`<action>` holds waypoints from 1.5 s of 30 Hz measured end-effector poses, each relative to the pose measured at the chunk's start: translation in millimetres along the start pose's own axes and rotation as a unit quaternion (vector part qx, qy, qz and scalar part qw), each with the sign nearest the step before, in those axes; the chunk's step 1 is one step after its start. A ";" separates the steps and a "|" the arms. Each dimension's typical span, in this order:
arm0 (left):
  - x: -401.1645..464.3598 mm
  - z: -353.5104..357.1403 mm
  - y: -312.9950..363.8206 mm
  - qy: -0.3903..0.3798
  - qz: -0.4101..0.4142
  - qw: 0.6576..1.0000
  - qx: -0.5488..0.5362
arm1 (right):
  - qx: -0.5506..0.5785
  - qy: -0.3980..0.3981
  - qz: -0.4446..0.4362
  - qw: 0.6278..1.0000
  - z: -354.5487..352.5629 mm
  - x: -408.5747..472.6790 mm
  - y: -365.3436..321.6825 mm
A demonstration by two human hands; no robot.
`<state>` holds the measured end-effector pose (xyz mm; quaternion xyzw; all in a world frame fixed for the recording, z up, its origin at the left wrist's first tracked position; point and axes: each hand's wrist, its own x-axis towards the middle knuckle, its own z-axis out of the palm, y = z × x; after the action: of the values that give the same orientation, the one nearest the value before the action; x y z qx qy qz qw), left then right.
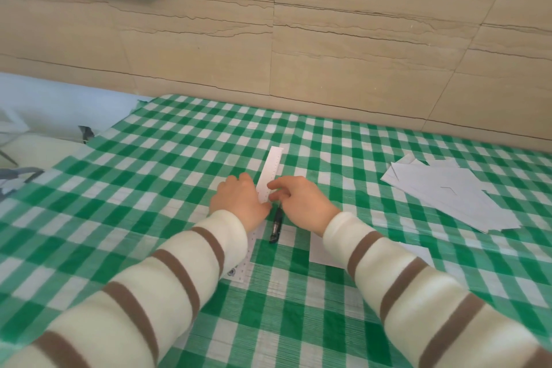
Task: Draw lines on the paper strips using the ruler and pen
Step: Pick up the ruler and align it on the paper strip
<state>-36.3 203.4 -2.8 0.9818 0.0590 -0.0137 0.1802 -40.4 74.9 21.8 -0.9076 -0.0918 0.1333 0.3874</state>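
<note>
A green checked cloth (pixel 149 188) covers the counter (pixel 35 152), which shows bare only at the far left. White paper strips (pixel 454 194) lie heaped at the right, well apart from the hands; another sheet (pixel 322 251) is partly hidden under the right sleeve. The clear ruler (pixel 270 173) runs away from the viewer, its middle covered by the left hand (pixel 239 203), which presses flat on it. The right hand (pixel 301 203) touches the ruler's edge with loosely bent fingers; whether it grips anything is unclear. The black pen (pixel 276 225) lies between the wrists
</note>
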 end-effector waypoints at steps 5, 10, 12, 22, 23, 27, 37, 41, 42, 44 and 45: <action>7.2 -2.5 8.1 -0.011 -0.030 0.999 0.003 | 0.038 -0.001 0.023 0.999 2.6 6.4 0.9; 15.5 -5.1 15.0 -0.034 -0.063 0.997 -0.029 | 0.091 -0.004 0.044 0.995 3.8 10.4 -1.4; 19.2 -5.2 16.4 -0.042 -0.071 0.996 -0.044 | 0.118 -0.003 0.057 0.991 3.2 12.1 -1.6; 35.2 -11.0 10.4 -0.120 -0.075 0.987 -0.078 | 0.269 -0.010 0.136 0.953 -6.7 16.9 -0.4; 35.8 -11.9 9.9 -0.128 -0.079 0.985 -0.082 | 0.278 -0.008 0.137 0.951 -6.6 17.3 -0.6; 35.1 -12.3 11.8 -0.112 -0.092 0.986 -0.082 | 0.333 -0.007 0.149 0.931 -7.9 18.0 -2.4; 24.1 -16.5 14.8 -0.082 -0.049 0.995 -0.016 | 0.422 -0.005 0.182 0.888 -11.8 20.4 -5.4; 20.2 -19.7 8.0 -0.104 -0.052 0.993 -0.012 | 0.426 0.024 0.183 0.885 -17.5 30.9 -9.3; 19.7 -20.4 6.8 -0.108 -0.054 0.993 -0.014 | 0.423 0.025 0.183 0.887 -18.2 32.4 -11.0; 19.0 -21.3 6.1 -0.108 -0.055 0.993 -0.015 | 0.409 0.023 0.181 0.894 -18.4 34.1 -14.2; 19.0 -21.1 6.1 -0.105 -0.055 0.993 -0.014 | 0.408 0.023 0.180 0.895 -18.4 34.9 -15.3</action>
<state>-16.6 207.3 18.2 0.9676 0.0938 -0.1258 0.1978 -2.6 82.3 39.2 -0.6736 0.1442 0.2056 0.6952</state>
